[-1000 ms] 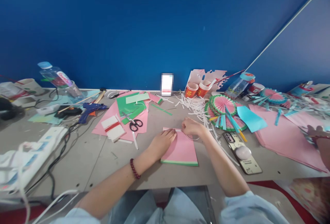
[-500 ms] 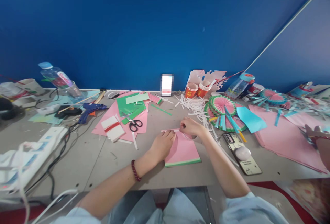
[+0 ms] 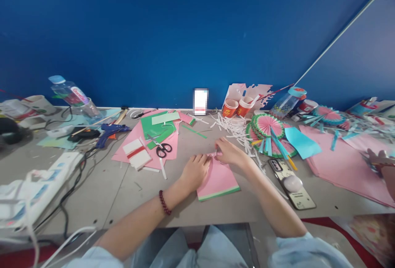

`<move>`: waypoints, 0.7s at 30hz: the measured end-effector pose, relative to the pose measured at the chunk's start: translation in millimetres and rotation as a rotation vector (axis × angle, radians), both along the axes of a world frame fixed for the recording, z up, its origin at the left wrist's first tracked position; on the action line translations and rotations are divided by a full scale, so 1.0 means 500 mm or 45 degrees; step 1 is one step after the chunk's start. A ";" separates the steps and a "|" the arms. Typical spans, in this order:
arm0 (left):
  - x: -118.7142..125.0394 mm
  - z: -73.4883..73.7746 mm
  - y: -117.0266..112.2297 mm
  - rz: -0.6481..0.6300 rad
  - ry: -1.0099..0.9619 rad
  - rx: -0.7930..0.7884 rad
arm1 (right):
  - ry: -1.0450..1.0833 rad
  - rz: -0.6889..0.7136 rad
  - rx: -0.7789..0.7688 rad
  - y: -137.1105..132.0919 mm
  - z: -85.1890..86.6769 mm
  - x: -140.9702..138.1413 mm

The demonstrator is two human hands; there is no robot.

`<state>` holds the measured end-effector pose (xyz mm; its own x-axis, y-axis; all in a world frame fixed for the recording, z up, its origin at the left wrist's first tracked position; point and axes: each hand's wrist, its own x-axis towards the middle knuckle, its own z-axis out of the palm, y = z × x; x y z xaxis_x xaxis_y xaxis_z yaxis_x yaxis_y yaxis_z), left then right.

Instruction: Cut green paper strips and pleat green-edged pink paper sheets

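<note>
A pink sheet of paper (image 3: pixel 216 179) with a green band along its near edge lies flat in front of me. My left hand (image 3: pixel 196 171), with a dark bead bracelet on its wrist, holds the sheet at its upper left, fingers bent and close together. At the top edge, my right hand (image 3: pixel 227 151) has its thumb and fingers pinched close to my left fingertips. A thin whitish strip (image 3: pixel 216 153) seems to be in that pinch, though the fingers partly hide it. Black-handled scissors (image 3: pixel 163 149) rest on pink and green paper left of my hands.
White paper shreds (image 3: pixel 234 126) lie behind my right hand, beside two red cups (image 3: pixel 230 107). Folded paper fans (image 3: pixel 268 130) and a phone (image 3: pixel 291 183) are on the right. A blue glue gun (image 3: pixel 111 132) and power strip (image 3: pixel 52 185) sit left. Another person's hand (image 3: pixel 378 158) shows far right.
My right hand has shifted slightly up and its fingers have straightened somewhat. The white loop seen under it before no longer shows. My left hand stays on the sheet.
</note>
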<state>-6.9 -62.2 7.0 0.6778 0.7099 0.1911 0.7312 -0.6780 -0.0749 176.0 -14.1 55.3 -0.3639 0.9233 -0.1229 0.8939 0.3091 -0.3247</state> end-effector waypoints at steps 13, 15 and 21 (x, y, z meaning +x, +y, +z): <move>-0.002 -0.016 0.002 -0.073 -0.060 -0.043 | -0.138 -0.049 -0.138 -0.056 0.023 0.010; -0.002 -0.022 0.003 -0.154 -0.087 -0.051 | -0.150 -0.074 -0.098 -0.062 0.025 0.010; -0.004 -0.036 0.006 -0.189 -0.133 -0.082 | -0.227 -0.087 0.021 -0.071 0.029 -0.003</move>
